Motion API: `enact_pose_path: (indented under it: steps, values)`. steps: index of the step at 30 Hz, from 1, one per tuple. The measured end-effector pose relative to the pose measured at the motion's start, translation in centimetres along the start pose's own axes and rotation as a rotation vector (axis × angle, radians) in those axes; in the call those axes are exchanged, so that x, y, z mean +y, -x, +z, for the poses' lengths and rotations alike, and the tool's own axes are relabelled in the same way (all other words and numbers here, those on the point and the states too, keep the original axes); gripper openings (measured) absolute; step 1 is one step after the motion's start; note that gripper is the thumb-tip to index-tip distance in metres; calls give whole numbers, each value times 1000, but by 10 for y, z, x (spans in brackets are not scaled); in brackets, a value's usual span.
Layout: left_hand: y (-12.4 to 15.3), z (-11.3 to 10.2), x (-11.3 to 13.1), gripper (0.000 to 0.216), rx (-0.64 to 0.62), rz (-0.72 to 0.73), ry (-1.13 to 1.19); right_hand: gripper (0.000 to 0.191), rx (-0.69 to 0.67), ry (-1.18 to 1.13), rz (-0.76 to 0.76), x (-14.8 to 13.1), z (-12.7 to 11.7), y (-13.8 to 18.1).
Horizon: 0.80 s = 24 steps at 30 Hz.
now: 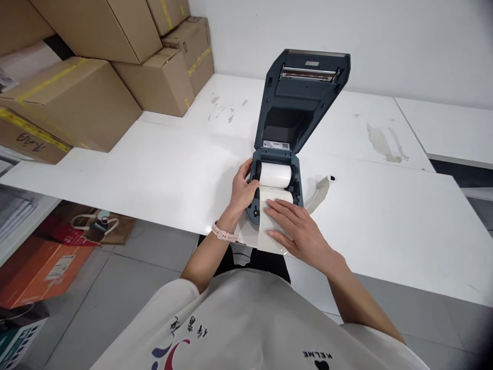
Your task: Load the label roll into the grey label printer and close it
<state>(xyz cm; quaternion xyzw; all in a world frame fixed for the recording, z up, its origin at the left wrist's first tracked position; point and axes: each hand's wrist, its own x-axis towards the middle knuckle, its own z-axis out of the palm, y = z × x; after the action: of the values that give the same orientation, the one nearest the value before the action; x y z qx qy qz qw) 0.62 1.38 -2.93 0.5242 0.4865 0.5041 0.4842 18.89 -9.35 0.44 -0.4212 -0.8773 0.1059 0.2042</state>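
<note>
A dark grey label printer (253, 211) stands on the white table with its lid (295, 97) tipped up and back. Inside its bay sits a white label roll (276, 175). From the roll a pale label strip (269, 239) runs toward me over the printer's front and past the table edge. My left hand (243, 191) is closed around the printer's left side wall, thumb inside by the roll, fingers outside. My right hand (298, 231) lies flat on the strip with its fingers stretched out, pressing it against the printer front.
Right of the printer lies a small roll (325, 181) with a loose tail of paper. Cardboard boxes (162, 82) are stacked on the table at the back left. An orange box (50, 267) and bags stand on the floor at the left. The table's front edge (173, 224) is close to my body.
</note>
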Motion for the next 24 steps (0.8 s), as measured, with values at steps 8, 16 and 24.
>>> enact_pose_path:
  steps: [8, 16, 24]
  values:
    - [58, -8, 8, 77, -103, -114, 26, 57, 49, 53, -40, -5, 8, 4]
    - [56, -5, 3, 74, -55, -119, 82, 59, 95, 63, -4, -12, 14, 2]
    - [66, -4, 7, 81, -38, -168, 105, 41, 154, -148, 3, -1, -9, -2]
